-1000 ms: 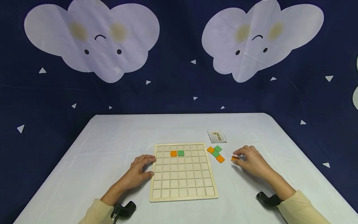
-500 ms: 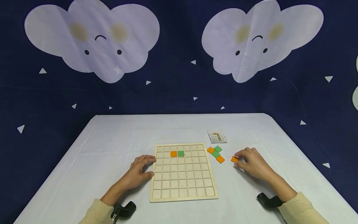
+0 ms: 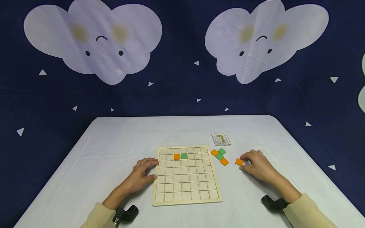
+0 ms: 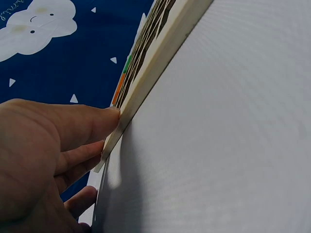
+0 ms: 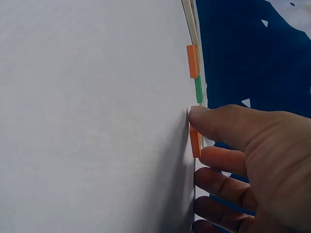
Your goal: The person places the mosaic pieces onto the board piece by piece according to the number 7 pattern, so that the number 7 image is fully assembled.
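Observation:
A square wooden grid board [image 3: 185, 202] lies on the table, an orange tile [image 3: 176, 156] and a green tile [image 3: 184, 156] side by side in its second row. My left hand [image 3: 140, 175] rests against the board's left edge, thumb and fingertips touching it; in the left wrist view the thumb [image 4: 92, 124] meets the rim. Right of the board, my right hand [image 3: 258, 165] has thumb and index finger at opposite edges of a loose orange tile [image 3: 239, 161]. The right wrist view shows this tile [image 5: 195, 144] between thumb and index finger, the other fingers loosely bent.
Between the board and my right hand lie two orange tiles [image 3: 224, 161] and two green tiles [image 3: 219, 156], touching at corners and edges. Behind them lies a small card [image 3: 220, 139] printed with a coloured grid pattern. A dark blue cloth with clouds [image 3: 182, 95] hangs beyond the table.
My right hand has drawn back slightly to the right, uncovering more of the orange tile, which stays in place. The left hand and the board have not moved.

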Tool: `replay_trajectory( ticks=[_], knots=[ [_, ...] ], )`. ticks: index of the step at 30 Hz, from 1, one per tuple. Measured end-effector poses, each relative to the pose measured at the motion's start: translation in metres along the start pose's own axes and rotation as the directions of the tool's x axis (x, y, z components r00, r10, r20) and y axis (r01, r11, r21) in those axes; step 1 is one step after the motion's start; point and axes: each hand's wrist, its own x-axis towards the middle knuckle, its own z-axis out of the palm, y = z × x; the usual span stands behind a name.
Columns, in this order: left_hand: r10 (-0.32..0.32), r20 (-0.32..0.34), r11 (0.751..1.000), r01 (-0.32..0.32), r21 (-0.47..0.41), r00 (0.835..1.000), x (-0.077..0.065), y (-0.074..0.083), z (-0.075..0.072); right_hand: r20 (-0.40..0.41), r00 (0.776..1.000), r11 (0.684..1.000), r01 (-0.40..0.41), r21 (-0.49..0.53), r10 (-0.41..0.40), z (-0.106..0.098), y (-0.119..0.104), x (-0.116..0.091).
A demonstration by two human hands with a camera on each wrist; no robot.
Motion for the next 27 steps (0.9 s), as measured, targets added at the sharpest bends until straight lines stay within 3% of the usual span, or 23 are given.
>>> replay_trajectory(
  ticks=[27],
  knots=[
    [0.012, -0.003, 1.000, -0.012, 0.000, 1.000, 0.0002, -0.0015, 0.0001, -0.016, 1.000, 1.000, 0.015, -0.005, -0.015, 0.0009, 0.0056, 0.0044]
  ],
)
